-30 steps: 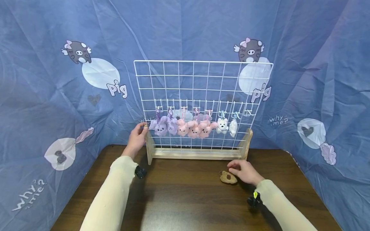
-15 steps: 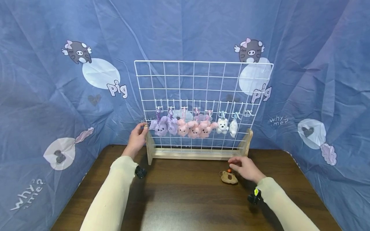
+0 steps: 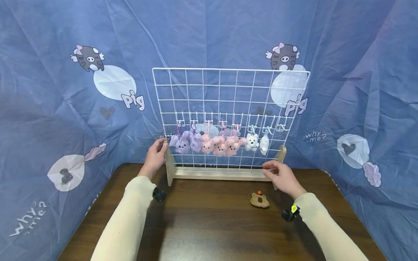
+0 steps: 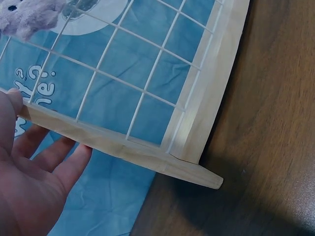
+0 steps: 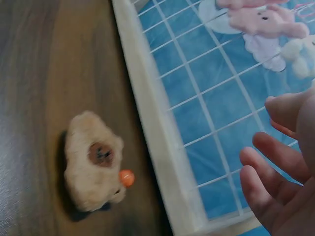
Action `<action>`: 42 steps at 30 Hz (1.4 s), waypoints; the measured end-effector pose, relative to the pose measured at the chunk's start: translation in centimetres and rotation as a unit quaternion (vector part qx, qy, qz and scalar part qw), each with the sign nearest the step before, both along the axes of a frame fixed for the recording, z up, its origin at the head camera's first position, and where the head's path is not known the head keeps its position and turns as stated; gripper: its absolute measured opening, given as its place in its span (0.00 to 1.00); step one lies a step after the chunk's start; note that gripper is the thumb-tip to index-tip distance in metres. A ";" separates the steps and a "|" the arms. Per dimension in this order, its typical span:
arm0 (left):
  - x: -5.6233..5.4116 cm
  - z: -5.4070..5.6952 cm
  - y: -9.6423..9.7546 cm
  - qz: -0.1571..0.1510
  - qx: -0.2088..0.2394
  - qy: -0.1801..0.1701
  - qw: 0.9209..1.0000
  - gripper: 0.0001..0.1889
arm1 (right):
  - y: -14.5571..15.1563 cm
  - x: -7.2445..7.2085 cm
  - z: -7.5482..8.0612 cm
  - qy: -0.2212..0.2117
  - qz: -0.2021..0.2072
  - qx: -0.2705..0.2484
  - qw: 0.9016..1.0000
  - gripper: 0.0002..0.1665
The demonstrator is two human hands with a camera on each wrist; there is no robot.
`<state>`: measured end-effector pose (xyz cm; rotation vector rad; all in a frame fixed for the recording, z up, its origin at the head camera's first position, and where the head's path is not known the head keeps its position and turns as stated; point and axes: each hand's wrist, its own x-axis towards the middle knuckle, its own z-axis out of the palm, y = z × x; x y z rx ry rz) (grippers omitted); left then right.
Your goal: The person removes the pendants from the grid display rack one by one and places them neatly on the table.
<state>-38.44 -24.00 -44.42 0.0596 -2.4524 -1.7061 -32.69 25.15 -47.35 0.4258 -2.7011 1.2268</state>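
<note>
My left hand [image 3: 155, 156] grips the upper part of the wooden left foot [image 4: 123, 150] of a white wire grid rack [image 3: 218, 86], thumb on one side and fingers on the other. My right hand [image 3: 283, 177], its fingers loosely bent and holding nothing, hovers before the rack's lower right corner. A brown plush animal keychain [image 3: 259, 200] with a dark snout lies on the table, left of and nearer than that hand. Beside it is a small orange ball [image 5: 126, 178]. Purple plush charms [image 3: 182, 145], pink plush charms [image 3: 220, 146] and white plush charms [image 3: 251, 142] hang in a row from the rack.
A hook [image 3: 281, 127] with no charm sits at the right end of the row. The rack's wooden base bar [image 3: 215, 174] rests on the dark wooden table [image 3: 209, 224]. A blue printed cloth [image 3: 209, 32] hangs behind and along both sides.
My right hand has let go of the brown plush keychain and moved up and right toward the rack's right foot, uncovering the orange ball. The left hand stays in place.
</note>
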 end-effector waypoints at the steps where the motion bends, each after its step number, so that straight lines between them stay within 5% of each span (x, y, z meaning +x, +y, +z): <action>1: 0.0 0.0 0.0 0.001 0.000 0.002 1.000 0.22 | 0.0 0.0 0.3 0.006 -0.004 -0.005 1.000 0.15; 18: 0.2 0.0 0.1 -0.003 -0.004 0.017 1.000 0.22 | -0.5 0.0 4.6 0.071 -0.095 -0.081 0.990 0.30; 42: 0.2 -0.2 -0.1 0.000 -0.011 0.015 1.000 0.23 | -1.9 -1.4 6.6 0.043 -0.058 -0.102 0.992 0.37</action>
